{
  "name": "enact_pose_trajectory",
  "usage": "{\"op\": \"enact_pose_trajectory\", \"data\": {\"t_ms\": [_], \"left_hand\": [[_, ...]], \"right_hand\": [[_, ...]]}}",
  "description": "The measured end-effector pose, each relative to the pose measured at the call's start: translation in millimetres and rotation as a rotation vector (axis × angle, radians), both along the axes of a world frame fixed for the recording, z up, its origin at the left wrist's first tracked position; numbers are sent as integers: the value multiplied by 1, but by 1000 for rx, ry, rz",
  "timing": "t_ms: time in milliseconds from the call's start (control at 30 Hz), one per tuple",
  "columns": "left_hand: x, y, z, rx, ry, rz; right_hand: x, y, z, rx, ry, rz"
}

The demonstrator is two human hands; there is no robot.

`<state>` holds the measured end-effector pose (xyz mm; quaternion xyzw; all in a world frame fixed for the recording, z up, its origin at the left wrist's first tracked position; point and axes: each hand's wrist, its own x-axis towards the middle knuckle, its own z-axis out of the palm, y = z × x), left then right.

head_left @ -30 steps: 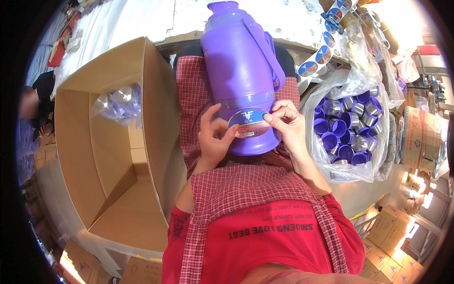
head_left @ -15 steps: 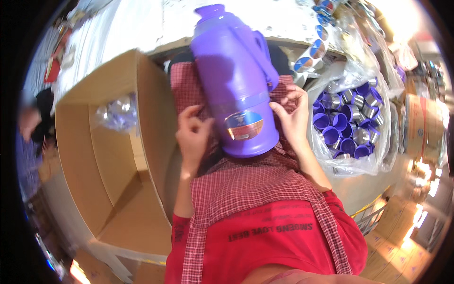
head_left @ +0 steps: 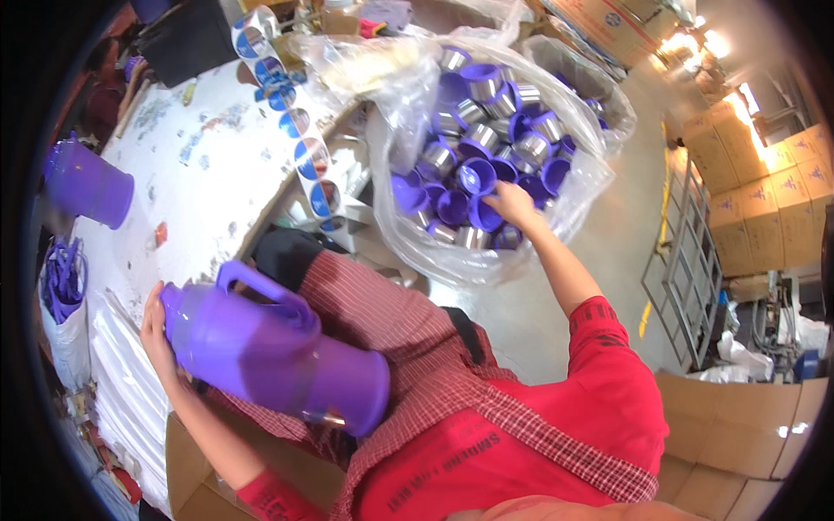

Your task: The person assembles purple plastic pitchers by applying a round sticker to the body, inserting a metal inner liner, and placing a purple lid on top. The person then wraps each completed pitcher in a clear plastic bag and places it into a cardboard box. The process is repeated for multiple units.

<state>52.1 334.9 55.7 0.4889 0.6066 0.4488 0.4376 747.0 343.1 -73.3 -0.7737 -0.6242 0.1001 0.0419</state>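
A purple thermos flask (head_left: 269, 352) lies tilted across my lap, its handle up and its base toward my body. My left hand (head_left: 158, 339) is closed round its neck end, the fingers partly hidden behind it. At the far right, my right hand (head_left: 512, 205) reaches into a clear plastic bag (head_left: 584, 208) full of steel cups with purple insides. Its fingers are closed at the rim of one purple cup (head_left: 484, 214); the fingertips are partly hidden inside.
A strip of round blue labels (head_left: 310, 160) hangs over the edge of the white worktable (head_left: 200, 200). Another purple flask (head_left: 91, 184) stands on the left. An open cardboard box (head_left: 195, 469) is below my left arm. Stacked cartons (head_left: 764, 208) and a metal rack (head_left: 686, 260) are at the right.
My view has swung right. The flask, upright on my lap before, now leans left with my left hand at its neck. My right hand has left the flask's side and reached into the bag.
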Motion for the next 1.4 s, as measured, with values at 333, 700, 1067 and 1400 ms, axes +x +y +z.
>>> {"op": "enact_pose_trajectory", "data": {"t_ms": [333,700,1067,1400], "left_hand": [[52,-27,31,-13,-519,-89],[54,-22,29,43,-703,81],[33,-45,37,192,-557,185],[39,-47,36,212,-628,161]], "right_hand": [[-28,111,22,-221,-274,243],[-445,111,189,64,1364,1060],[-524,84,155,-387,1872,977],[-516,89,152,-272,1793,1153]]}}
